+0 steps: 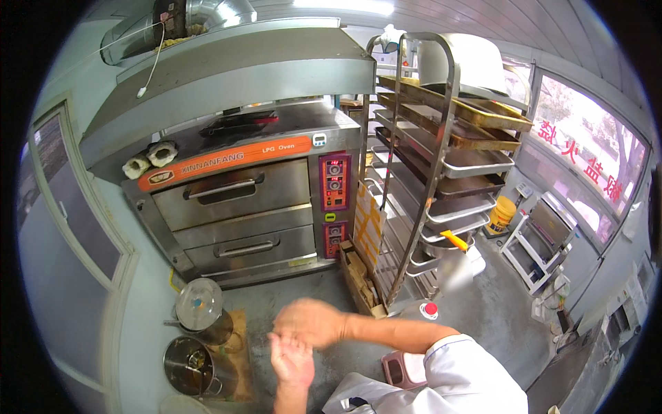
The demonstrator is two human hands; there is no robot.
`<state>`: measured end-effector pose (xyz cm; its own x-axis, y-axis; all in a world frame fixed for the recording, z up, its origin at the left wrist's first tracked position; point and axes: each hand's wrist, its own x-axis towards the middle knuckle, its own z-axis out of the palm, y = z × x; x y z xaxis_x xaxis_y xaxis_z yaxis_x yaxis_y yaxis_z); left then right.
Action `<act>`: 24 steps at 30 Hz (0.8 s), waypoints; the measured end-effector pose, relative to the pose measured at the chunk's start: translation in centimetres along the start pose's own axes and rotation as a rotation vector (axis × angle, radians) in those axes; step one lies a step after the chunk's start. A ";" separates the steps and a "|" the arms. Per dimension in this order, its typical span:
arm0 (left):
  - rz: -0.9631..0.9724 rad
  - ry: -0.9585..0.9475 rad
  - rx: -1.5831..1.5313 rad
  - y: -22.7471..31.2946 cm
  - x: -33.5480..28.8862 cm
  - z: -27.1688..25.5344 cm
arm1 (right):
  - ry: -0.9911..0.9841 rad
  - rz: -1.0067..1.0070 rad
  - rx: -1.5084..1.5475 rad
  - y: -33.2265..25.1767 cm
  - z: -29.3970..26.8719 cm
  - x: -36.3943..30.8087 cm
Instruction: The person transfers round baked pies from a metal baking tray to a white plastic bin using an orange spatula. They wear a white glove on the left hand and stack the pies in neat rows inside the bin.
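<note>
My right hand [312,322] reaches across from the right, its forearm level and its shape smeared by motion. Just below it is my left hand [291,360], rising from the lower edge with its palm side partly showing. The two hands overlap and seem to touch, above the grey floor in front of the oven [241,228]. The left fingers look apart, though their tips are partly behind the right hand. Nothing shows in the left hand; blur hides the right fingers. Nearest on the left are a tall metal pot [176,376] and a pot with a clear lid [198,303].
A tall wheeled-style rack [414,234] of baking trays stands right of the oven, a large white tub [469,62] on top. A cardboard box [360,279] sits between them. On the floor are a red-capped container [429,310] and a yellow bucket [502,214]. Windows line the right wall.
</note>
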<state>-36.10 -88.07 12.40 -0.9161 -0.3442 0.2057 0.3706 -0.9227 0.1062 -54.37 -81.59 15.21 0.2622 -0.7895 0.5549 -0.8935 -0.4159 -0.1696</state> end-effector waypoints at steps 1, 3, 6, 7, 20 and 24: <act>0.176 0.350 0.384 -0.3 0.6 0.3 | -0.020 0.063 -0.181 4.1 -2.0 0.1; 0.340 0.283 0.572 3.7 1.8 0.7 | -0.015 0.377 -0.546 12.7 -8.3 -0.2; 0.450 0.478 0.851 8.9 6.0 -1.8 | 0.418 0.583 -0.508 22.4 -17.8 1.9; 0.393 0.633 0.733 9.9 8.0 -3.4 | 0.500 0.588 -0.479 26.0 -21.9 3.7; -0.194 0.729 0.696 8.5 26.5 -16.1 | 1.135 0.738 -0.652 40.2 -54.5 16.9; -0.261 0.664 0.782 10.7 30.3 -16.9 | 1.195 0.553 -0.596 38.6 -51.5 17.8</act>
<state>-62.48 -111.30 3.30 -0.7939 -0.3952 -0.4621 -0.0708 -0.6946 0.7159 -102.98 -88.45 60.49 -0.3506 0.1826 0.9185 -0.8720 0.2942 -0.3914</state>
